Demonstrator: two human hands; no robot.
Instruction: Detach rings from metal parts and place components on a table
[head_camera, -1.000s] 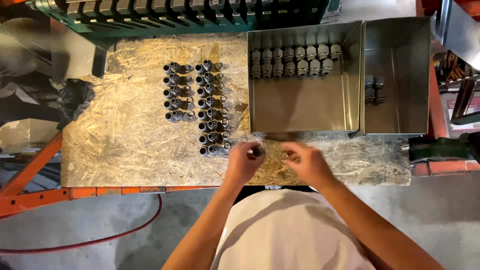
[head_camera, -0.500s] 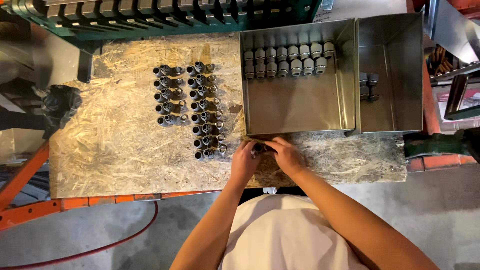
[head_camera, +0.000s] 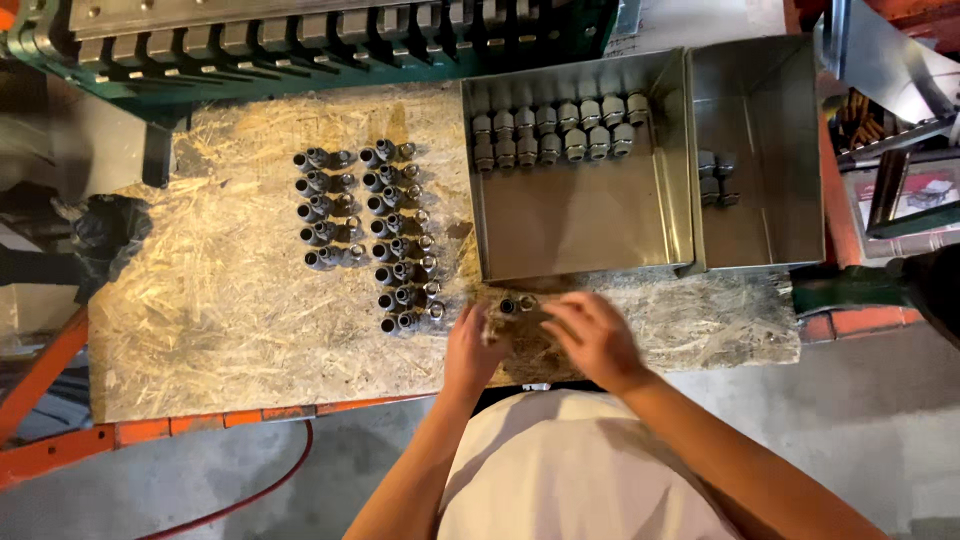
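Resting on a chipboard bench (head_camera: 220, 320) above concrete floor (head_camera: 200, 480), both hands' (head_camera: 475, 350) grip unclear.

Warm, dim overhead light; moving hands blurred, corners dark.

Small dark metal fitting (head_camera: 518, 304) lying on board.

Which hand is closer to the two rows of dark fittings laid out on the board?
Left. The left hand sits just right of the bottom end of the dark fittings; the right hand is farther right, below the metal tray.
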